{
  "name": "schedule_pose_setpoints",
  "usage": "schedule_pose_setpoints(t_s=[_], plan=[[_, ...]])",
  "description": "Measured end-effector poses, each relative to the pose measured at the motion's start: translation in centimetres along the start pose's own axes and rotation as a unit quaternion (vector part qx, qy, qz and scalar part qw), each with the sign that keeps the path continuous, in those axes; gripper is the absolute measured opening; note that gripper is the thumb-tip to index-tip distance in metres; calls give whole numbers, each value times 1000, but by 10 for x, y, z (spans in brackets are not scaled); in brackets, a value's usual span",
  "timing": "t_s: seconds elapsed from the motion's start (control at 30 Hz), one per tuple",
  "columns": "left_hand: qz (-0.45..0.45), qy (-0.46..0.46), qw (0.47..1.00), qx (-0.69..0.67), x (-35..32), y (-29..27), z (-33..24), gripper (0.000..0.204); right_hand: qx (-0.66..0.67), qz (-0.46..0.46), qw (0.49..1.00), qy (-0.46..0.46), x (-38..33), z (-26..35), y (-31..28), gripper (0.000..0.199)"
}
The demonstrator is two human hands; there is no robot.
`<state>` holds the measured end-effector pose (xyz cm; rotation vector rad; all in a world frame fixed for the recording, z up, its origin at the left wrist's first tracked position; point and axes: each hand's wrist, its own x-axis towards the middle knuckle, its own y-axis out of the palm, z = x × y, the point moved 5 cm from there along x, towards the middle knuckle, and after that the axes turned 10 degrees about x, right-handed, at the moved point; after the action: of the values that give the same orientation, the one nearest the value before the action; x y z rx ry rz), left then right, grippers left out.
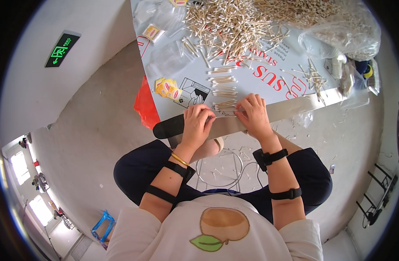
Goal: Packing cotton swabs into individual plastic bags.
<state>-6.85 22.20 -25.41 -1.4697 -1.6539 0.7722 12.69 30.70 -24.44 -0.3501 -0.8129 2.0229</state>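
Note:
Both hands meet at the near edge of a film-covered table (260, 93). Between the fingertips stretches a thin cotton swab (226, 115). The thumb and fingers of my left hand (197, 124) pinch its left end, and my right hand (255, 116) pinches the right end. Just beyond lies a small group of cotton swabs (225, 104), the nearest in a column of several small groups (223, 80) laid side to side. A large loose heap of cotton swabs (234, 28) covers the far part of the table.
Yellow printed packets (167, 88) and clear plastic bags (164, 58) lie left. A small packet (153, 33) sits farther back. Scattered swabs (314, 79) and a big clear bag (345, 35) are right. A black rounded piece (168, 127) juts from the near-left corner, beside a red bag (146, 104).

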Motion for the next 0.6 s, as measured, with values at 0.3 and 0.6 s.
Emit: schedule_pose_setpoints(t_s=[0.3, 0.6], plan=[[-36, -5, 998, 58, 11, 9, -9, 32, -2, 17, 1000, -4, 20, 5, 8, 16], [-36, -23, 998, 49, 19, 16, -4, 36, -31, 66, 994, -85, 32, 4, 7, 17]])
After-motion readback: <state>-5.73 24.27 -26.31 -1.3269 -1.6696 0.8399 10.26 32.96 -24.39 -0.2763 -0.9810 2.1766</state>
